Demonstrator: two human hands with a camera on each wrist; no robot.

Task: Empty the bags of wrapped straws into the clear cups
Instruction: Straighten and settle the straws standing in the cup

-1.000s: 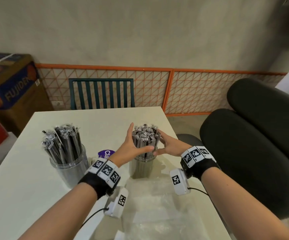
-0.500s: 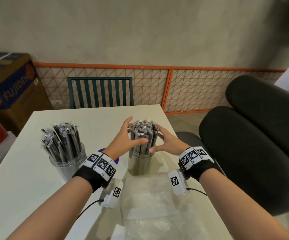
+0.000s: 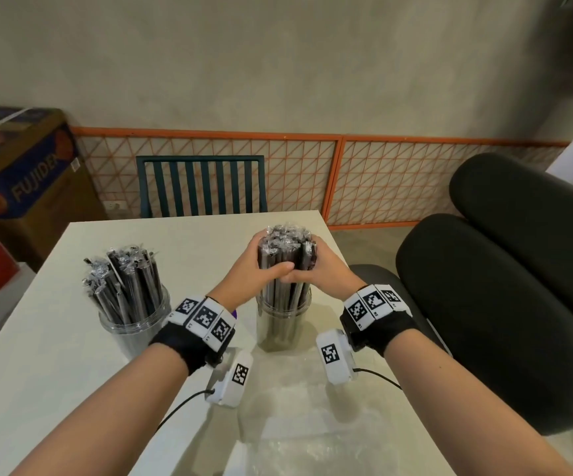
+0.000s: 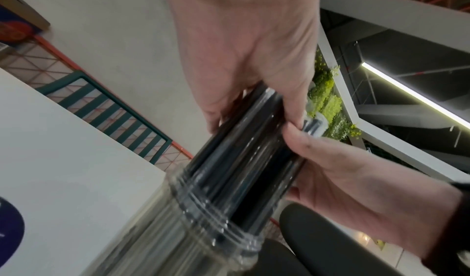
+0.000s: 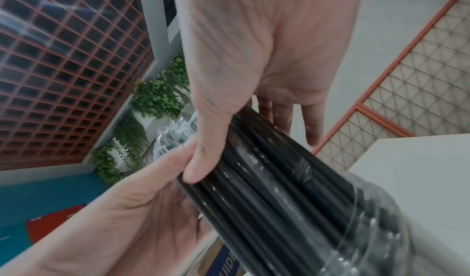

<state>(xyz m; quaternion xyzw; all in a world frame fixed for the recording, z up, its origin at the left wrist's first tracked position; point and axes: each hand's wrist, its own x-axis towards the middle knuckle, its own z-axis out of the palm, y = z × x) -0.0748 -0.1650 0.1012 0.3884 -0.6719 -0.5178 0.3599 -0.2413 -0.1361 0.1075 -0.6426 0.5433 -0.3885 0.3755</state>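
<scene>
A bundle of black wrapped straws (image 3: 285, 247) stands upright in a clear cup (image 3: 283, 326) at the table's middle right. My left hand (image 3: 261, 267) grips the bundle from the left and my right hand (image 3: 317, 269) from the right, above the rim, thumbs touching in front. The left wrist view shows my left hand (image 4: 241, 69) curled round the straws (image 4: 249, 149) over the cup (image 4: 190, 230). In the right wrist view my right hand (image 5: 254, 69) wraps the same straws (image 5: 267, 180). A second clear cup (image 3: 134, 326) at the left holds splayed straws (image 3: 123, 276).
An empty clear plastic bag (image 3: 305, 427) lies on the white table (image 3: 38, 355) in front of the cup. A purple disc (image 3: 234, 313) peeks out behind my left wrist. A green chair (image 3: 202, 183) stands behind the table, a black padded seat (image 3: 484, 304) to the right, boxes at the left.
Both hands have closed in from a loose, spread hold near the straw tops to a tight grip round the bundle, with the thumbs now meeting in front.
</scene>
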